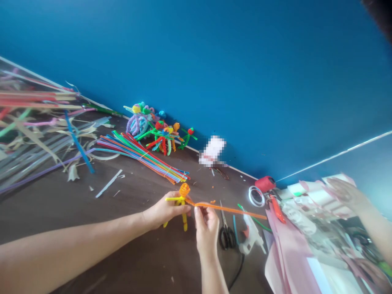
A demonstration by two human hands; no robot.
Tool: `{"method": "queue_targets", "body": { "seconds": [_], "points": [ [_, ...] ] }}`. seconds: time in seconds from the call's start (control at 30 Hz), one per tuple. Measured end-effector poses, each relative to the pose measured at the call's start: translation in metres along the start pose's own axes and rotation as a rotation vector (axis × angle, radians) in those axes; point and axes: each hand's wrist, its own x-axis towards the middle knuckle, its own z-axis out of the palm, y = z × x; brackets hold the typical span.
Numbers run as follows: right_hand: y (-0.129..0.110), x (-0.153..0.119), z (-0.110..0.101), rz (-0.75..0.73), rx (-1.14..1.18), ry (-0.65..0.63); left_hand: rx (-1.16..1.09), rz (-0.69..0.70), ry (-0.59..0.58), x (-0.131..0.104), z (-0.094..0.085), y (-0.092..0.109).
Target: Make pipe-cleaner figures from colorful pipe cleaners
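Note:
Between the fingers of my left hand (163, 210) is a small pipe cleaner figure (184, 190) with a coiled orange head and yellow arms and legs. An orange pipe cleaner (232, 209) runs out from the figure's upper body toward the right. My right hand (208, 220) pinches this orange strand close to the figure, thumb against the fingers. The strand's long free end stretches over the black-handled scissors (227, 237) and the white glue gun (252, 237), which lie right of my right hand.
A bundle of colourful pipe cleaners (147, 157) lies ahead, with several finished figures (165, 130) by the blue wall (196, 73). Scraps and strips clutter the left. At right are a red spool (265, 184), pink paper (289, 253) and another person's blurred hand (343, 192).

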Motion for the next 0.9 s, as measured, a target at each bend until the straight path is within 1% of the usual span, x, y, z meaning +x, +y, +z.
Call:
{"method": "queue_targets", "body": {
  "seconds": [0.1, 0.2, 0.27, 0.43, 0.57, 0.73, 0.9],
  "points": [
    [0.0045, 0.0003, -0.0009, 0.031, 0.029, 0.053, 0.023, -0.024, -0.037, 0.0010, -0.0021, 0.0009],
    [0.0068, 0.0006, -0.0011, 0.050, 0.082, 0.061, -0.008, -0.036, -0.004, 0.0019, -0.0029, 0.0025],
    [0.0065, 0.0014, -0.0010, 0.069, 0.137, 0.057, 0.004, -0.047, -0.003, 0.0022, -0.0031, 0.0027],
    [0.0053, 0.0047, -0.0018, 0.118, 0.276, 0.061, 0.057, -0.061, -0.067, 0.0025, -0.0037, -0.0014],
    [0.0059, 0.0049, -0.0024, 0.127, 0.276, 0.051, 0.055, -0.073, -0.057, 0.0030, -0.0030, -0.0018],
    [0.0053, 0.0032, -0.0016, 0.115, 0.239, 0.040, 0.050, -0.087, -0.020, 0.0022, -0.0007, 0.0031],
    [0.0045, 0.0034, -0.0006, 0.119, 0.252, 0.056, 0.010, -0.106, -0.004, 0.0018, -0.0001, 0.0063]
  ]
}}
